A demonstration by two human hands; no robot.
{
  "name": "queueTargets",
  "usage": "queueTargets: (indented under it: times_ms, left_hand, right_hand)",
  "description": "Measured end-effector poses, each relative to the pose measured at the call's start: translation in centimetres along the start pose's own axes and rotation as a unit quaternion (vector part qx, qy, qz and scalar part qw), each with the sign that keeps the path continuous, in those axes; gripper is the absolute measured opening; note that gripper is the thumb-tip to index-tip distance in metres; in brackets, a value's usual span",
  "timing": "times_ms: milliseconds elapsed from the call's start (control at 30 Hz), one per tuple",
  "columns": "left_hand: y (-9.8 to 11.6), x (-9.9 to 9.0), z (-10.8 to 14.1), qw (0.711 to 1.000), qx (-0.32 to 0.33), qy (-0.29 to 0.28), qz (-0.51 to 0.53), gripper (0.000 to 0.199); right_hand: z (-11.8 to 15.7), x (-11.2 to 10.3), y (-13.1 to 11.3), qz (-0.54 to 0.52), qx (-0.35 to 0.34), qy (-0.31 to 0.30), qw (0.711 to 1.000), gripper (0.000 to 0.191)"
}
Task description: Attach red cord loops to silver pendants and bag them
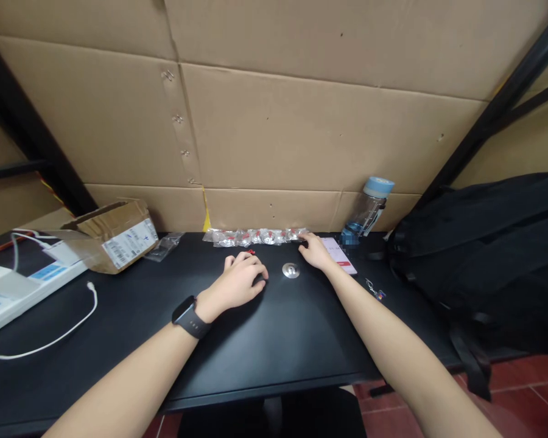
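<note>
My left hand (240,281), with a dark watch (190,316) on its wrist, rests over the black tabletop with its fingers loosely bent and apart. Just beyond its fingers a small red piece (251,252) shows, partly hidden. To the right of that hand lies a round, shiny metal disc (291,271) with a raised, dark-centred middle. A row of clear plastic packets (256,237), holding silvery round pieces with red parts, runs along the cardboard wall. My right hand (315,252) reaches the row's right end, fingertips at the last packet, thumb apart from the index finger.
Beside my right hand lies a phone (340,255) with a lit screen. Behind it stands a blue-lidded bottle (368,210). A keyring-like trinket (377,291) and a black backpack (484,261) are at right. At left are an open carton (114,234), a power strip (31,289) and a white cable (68,331).
</note>
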State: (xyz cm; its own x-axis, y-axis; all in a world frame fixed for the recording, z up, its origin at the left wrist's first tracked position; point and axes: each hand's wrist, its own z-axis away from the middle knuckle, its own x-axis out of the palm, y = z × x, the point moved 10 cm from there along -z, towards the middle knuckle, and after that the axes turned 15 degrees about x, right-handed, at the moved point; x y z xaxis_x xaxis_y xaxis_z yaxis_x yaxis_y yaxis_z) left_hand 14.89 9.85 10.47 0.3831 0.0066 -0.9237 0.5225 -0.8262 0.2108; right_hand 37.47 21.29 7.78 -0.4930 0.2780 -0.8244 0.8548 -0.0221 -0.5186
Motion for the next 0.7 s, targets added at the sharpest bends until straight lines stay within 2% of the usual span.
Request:
queueTargets:
  times_ms: [100,200,300,367,433,533,633,700]
  left_hand:
    - [-0.3,0.4,0.0,1.000,-0.003,-0.016,-0.002,0.015]
    - [-1.9,-0.5,0.1,0.999,-0.031,-0.018,-0.021,0.017]
    - [-5.9,-3.3,1.3,0.990,-0.112,0.009,-0.081,0.027]
    - [-9.8,-5.8,3.3,0.968,-0.207,0.037,-0.139,0.039]
    - [-13.5,-7.7,6.1,0.936,-0.305,0.055,-0.168,0.050]
    - [-17.9,-8.5,10.2,0.896,-0.412,0.049,-0.160,0.065]
    - [-19.9,-8.2,12.4,0.877,-0.455,0.032,-0.150,0.071]
    - [-20.2,-7.3,12.6,0.877,-0.461,-0.001,-0.132,0.073]
  right_hand:
    - [0.5,0.1,-0.3,0.040,-0.011,-0.011,0.999,0.045]
    - [1.0,-0.1,-0.7,0.069,-0.017,-0.016,0.997,0.046]
    - [1.6,-1.3,-1.2,0.085,-0.020,-0.001,0.996,0.046]
    - [2.2,-2.2,-2.3,0.069,-0.054,-0.002,0.996,0.041]
    - [3.4,-2.4,-4.1,0.022,-0.123,-0.050,0.991,0.034]
    - [5.8,-1.6,-6.5,-0.038,-0.212,-0.165,0.963,0.039]
    - [7.5,-0.8,-7.6,-0.031,-0.244,-0.220,0.944,0.051]
    - [7.9,-0.5,-7.8,-0.015,-0.250,-0.231,0.940,0.048]
